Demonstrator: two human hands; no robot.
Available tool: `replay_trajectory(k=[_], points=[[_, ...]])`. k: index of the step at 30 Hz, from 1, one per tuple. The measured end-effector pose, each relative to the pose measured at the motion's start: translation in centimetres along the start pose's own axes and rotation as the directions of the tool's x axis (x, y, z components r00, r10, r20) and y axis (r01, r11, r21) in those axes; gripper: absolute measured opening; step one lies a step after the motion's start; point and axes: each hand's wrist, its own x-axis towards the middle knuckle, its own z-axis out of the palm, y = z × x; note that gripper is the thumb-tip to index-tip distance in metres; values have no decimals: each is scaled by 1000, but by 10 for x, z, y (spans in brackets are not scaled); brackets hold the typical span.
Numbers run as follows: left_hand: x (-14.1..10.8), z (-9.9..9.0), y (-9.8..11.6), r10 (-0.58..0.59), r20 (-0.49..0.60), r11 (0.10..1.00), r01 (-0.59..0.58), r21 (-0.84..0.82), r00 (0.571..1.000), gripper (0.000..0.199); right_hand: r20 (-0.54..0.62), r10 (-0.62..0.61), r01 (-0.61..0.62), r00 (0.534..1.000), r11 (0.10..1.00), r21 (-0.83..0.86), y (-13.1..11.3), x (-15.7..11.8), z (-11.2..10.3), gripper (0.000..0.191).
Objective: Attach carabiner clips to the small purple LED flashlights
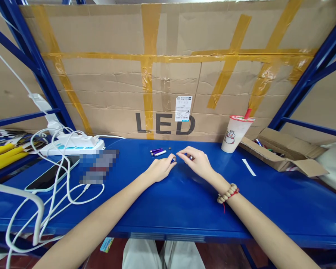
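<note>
My left hand (161, 167) is closed over the blue table, with the round end of a small shiny metal tube (173, 160) showing between thumb and forefinger. Just to its right, my right hand (197, 161) has its fingers bent together. A small shiny piece (190, 158) shows in them, mostly hidden. The fingertips of both hands are close but apart. Beyond my left hand lie purple metal tubes (156, 150) and a silver tube (160, 153), side by side. A tiny dark metal part (169, 148) rests near them.
At the right stand a drink cup (235, 135) with a red straw and an open cardboard box (280, 151) of small parts. A white strip (249, 167) lies nearby. Left are a power strip (72, 145), tangled white cables (56, 186) and a phone (52, 175). A large carton (114, 93) forms the back.
</note>
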Motion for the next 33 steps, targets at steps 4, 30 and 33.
replay_trajectory(k=[4,30,33], points=[[0,-1,2,1,-8,1000,-1,3,1000,29,37,173,-163,984,967,-195,10,2,-11,24],[-1,-3,2,13,-2,1000,-13,17,1000,30,289,210,-41,934,866,-498,21,-2,1,19],[0,-2,2,3,-4,1000,-3,23,1000,31,296,211,-30,932,856,-516,19,-1,2,22]])
